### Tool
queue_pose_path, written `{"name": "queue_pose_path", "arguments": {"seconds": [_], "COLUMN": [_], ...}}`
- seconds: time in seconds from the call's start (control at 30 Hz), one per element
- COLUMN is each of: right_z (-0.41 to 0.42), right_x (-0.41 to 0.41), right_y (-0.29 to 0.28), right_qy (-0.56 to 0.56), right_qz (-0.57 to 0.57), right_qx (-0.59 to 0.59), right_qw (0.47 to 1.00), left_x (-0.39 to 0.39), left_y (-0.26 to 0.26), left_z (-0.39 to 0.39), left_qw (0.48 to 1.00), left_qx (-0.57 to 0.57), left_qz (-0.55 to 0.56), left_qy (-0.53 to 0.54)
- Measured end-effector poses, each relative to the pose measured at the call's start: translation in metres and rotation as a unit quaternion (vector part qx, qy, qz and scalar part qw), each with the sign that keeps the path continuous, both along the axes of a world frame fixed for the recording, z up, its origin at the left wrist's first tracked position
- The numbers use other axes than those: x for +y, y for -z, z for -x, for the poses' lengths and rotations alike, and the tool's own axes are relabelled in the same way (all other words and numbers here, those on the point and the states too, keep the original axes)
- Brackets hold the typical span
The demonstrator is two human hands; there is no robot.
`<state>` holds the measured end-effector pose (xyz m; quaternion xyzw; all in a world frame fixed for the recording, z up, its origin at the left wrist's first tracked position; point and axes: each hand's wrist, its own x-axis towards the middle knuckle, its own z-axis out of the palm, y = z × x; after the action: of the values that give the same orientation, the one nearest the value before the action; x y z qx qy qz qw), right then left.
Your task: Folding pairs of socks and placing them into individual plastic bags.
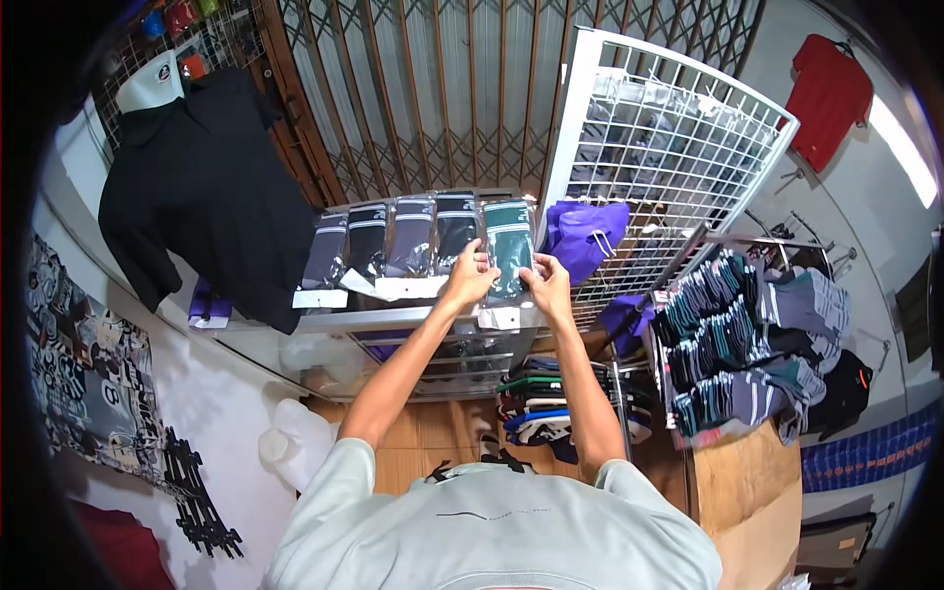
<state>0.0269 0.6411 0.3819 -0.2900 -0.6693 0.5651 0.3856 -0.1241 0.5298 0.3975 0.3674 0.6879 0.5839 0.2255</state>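
Note:
A green striped textile in a clear plastic packet (509, 240) is held between my two hands over the right end of a glass display counter (398, 318). My left hand (472, 278) grips its left edge, thumb on top. On the opposite edge, my right hand (546, 284) pinches the packet in the same way. To the left lie several similar packets, among them a black one (455, 228), a grey one (411, 236) and another black one (366, 240), side by side on the counter. White flaps show at their near ends.
A white wire grid panel (664, 140) stands right of the counter, with purple fabric (586, 236) beside it. A black shirt (206, 184) hangs over the counter's left part. Striped folded textiles (708, 332) fill a rack at right. Hanging clothes (542, 405) are below my right forearm.

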Motion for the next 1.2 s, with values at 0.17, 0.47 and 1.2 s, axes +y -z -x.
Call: {"name": "queue_pose_path", "arguments": {"seconds": [0.17,0.47,1.2], "right_z": [0.032,0.052,0.04], "right_x": [0.039,0.044,0.036], "right_y": [-0.004,0.001,-0.013], "right_qy": [0.033,0.058,0.195], "right_qz": [-0.047,-0.097,-0.099], "right_qx": [-0.067,-0.12,-0.163], "right_qw": [0.996,0.986,0.962], "left_x": [0.036,0.044,0.015], "left_y": [-0.008,0.004,-0.006], "left_z": [0.014,0.015,0.035], "left_qw": [0.997,0.958,0.915], "left_qx": [0.064,0.282,0.364], "left_qz": [0.033,0.018,0.147], "left_qy": [-0.011,-0.051,-0.098]}}
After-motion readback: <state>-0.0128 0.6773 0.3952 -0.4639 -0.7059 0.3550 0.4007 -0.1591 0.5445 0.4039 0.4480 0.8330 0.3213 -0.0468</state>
